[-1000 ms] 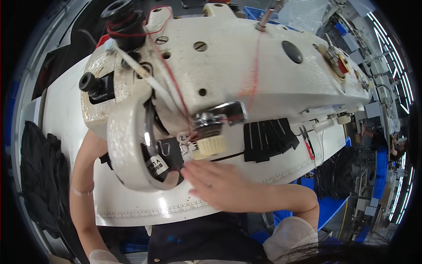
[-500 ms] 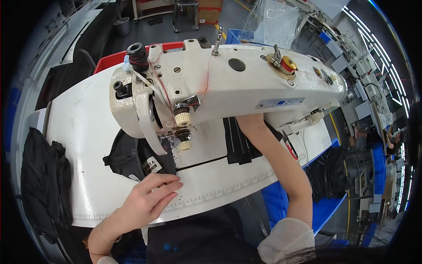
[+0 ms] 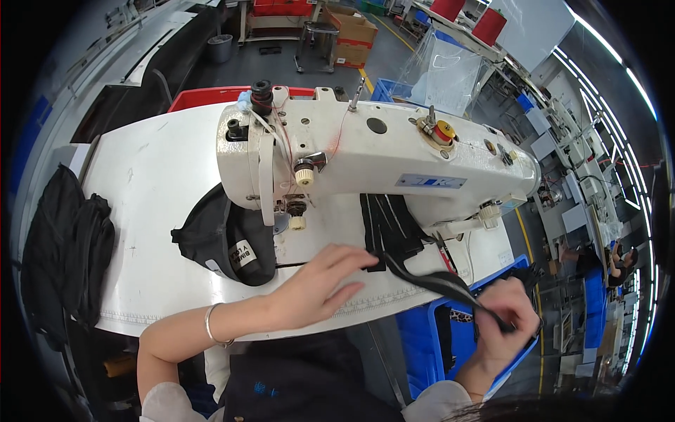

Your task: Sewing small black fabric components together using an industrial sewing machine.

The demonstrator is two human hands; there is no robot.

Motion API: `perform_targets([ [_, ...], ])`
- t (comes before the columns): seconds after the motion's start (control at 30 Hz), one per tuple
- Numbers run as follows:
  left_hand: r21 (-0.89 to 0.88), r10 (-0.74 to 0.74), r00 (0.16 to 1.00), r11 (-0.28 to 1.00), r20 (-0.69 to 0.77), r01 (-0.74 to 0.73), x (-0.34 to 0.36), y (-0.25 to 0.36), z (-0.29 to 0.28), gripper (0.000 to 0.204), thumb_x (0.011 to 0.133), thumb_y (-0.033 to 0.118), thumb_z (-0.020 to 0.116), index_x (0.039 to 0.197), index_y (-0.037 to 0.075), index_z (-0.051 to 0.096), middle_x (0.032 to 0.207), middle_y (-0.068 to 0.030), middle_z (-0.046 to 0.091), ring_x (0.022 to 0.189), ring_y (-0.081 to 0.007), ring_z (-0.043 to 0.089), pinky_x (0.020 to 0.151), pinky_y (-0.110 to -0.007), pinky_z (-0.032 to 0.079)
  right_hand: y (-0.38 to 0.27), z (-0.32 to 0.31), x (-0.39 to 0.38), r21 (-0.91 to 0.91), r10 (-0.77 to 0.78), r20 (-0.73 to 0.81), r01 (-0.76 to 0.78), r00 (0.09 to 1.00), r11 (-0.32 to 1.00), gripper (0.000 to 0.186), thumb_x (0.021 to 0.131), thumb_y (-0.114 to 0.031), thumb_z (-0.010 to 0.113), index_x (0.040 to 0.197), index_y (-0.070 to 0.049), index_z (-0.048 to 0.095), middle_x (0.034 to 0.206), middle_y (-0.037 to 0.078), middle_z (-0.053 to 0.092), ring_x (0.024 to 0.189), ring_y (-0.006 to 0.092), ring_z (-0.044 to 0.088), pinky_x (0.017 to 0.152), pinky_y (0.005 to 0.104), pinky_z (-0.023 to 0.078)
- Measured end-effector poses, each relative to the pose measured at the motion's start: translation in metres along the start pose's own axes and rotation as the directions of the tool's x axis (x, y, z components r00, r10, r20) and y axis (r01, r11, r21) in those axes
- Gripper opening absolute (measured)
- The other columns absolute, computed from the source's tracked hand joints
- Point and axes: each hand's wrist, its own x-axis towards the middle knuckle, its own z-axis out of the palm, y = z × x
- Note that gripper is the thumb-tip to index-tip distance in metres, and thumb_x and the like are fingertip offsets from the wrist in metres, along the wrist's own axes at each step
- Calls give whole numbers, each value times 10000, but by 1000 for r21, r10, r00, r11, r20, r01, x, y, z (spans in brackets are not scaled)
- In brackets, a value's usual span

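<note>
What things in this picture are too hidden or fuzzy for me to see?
Head view: the back ends of the black strips, hidden behind the sewing machine.
Head view: part of the blue bin, covered by the right hand.
Head view: whether the left hand grips the held strip; their meeting spot is too small to tell.

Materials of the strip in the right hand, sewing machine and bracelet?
Strip: probably fabric, black with a paler line; it bends softly.
Sewing machine: likely painted metal; rigid white casing with glossy highlights.
Bracelet: silvery shine suggests metal, could be plated.
</note>
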Motion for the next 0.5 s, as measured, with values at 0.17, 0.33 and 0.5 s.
perform_targets([
  [0.17,-326,-162,975,923,150,204,-30,43,2,246,917,84,564,1139,-21,575,931,-129,606,824,-228,595,777,-290,472,-33,0,-16,330,194,477,-379,857,865,138,687,85,702,791,2,665,847,138,662,745,208,675,683,270,521],
  [0.33,-557,-305,939,813,-158,170,-65,54,-7,326,869,18,618,1188,-21,566,1058,-96,582,920,-146,582,834,-291,471,5,89,-39,329,241,755,-670,610,666,297,880,-21,627,1142,15,492,864,104,679,761,128,668,647,226,511],
  [0.5,-563,-425,841,806,-336,182,-91,66,-14,305,844,-15,640,1144,-30,591,1075,-111,598,921,-150,594,844,-288,482,12,122,-60,335,165,678,-501,716,798,280,865,50,607,1086,29,437,984,166,662,770,188,670,699,288,548],
])
